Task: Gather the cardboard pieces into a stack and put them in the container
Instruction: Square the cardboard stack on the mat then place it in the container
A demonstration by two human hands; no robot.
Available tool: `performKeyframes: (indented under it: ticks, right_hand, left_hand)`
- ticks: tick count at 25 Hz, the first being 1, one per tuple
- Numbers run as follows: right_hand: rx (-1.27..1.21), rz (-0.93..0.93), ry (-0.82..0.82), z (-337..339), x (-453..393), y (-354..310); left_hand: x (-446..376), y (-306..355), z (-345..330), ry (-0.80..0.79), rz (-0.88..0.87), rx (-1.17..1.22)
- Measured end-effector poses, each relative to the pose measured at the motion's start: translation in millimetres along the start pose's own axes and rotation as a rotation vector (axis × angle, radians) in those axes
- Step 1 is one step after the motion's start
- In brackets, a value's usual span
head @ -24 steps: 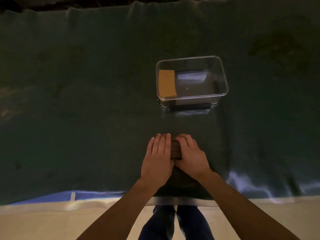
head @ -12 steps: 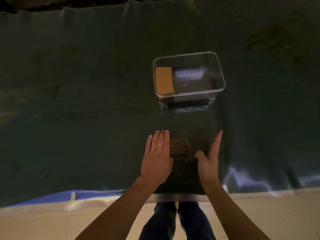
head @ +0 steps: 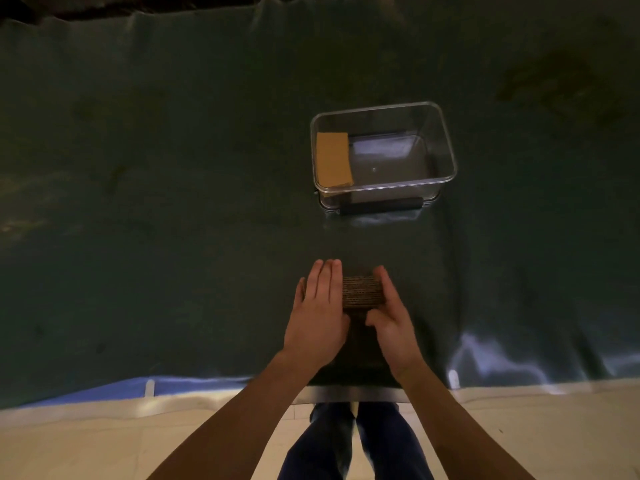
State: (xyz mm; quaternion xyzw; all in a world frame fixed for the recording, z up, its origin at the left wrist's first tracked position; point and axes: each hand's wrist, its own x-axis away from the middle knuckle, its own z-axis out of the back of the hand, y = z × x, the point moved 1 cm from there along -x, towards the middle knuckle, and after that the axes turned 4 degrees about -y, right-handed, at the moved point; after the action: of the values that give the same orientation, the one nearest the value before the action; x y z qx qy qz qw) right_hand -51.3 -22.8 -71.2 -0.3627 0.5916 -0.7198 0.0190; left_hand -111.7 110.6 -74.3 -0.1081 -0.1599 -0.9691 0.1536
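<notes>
A stack of brown corrugated cardboard pieces (head: 362, 292) stands on the dark green cloth near the table's front edge, its ribbed edges facing me. My left hand (head: 320, 311) lies flat against the stack's left side, fingers straight and together. My right hand (head: 393, 315) presses against its right side, fingers curled along it. The stack is held between both palms. Farther back stands a clear plastic container (head: 446, 147) with one tan cardboard piece (head: 333, 159) lying in its left part.
The dark green cloth (head: 173, 202) covers the whole table, wrinkled at the front right. The table's front edge (head: 346, 393) runs just below my wrists, with pale floor and my legs beneath. A black handle shows on the container's near side.
My right hand, which had lifted away and opened to the right half a second ago, has come back against the stack's right side. The left hand stayed in place.
</notes>
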Motion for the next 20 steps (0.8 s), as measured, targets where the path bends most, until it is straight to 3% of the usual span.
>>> performKeyframes:
  ticks: [7, 11, 15, 17, 20]
  right_hand:
    - [-0.059, -0.025, 0.080, 2.4, 1.5, 0.1]
    - [0.111, -0.028, -0.081, 0.0, 0.4, 1.6]
    - [0.259, -0.018, -0.114, -0.8, -2.2, -3.2]
    - [0.535, 0.083, -0.083, -0.4, -7.2, -15.2]
    - [1.127, 0.422, -0.147, -5.0, -26.1, -35.9]
  left_hand:
    - [-0.6, -1.6, 0.4, 0.006, -0.003, -0.015]
    - [-2.3, -0.1, 0.8, 0.014, -0.006, -0.005]
    - [-4.1, -2.1, 2.1, 0.015, 0.003, -0.033]
    - [-2.7, -2.6, 3.2, 0.008, -0.002, -0.039]
    - [-1.3, -1.8, 3.0, -0.003, -0.012, -0.034]
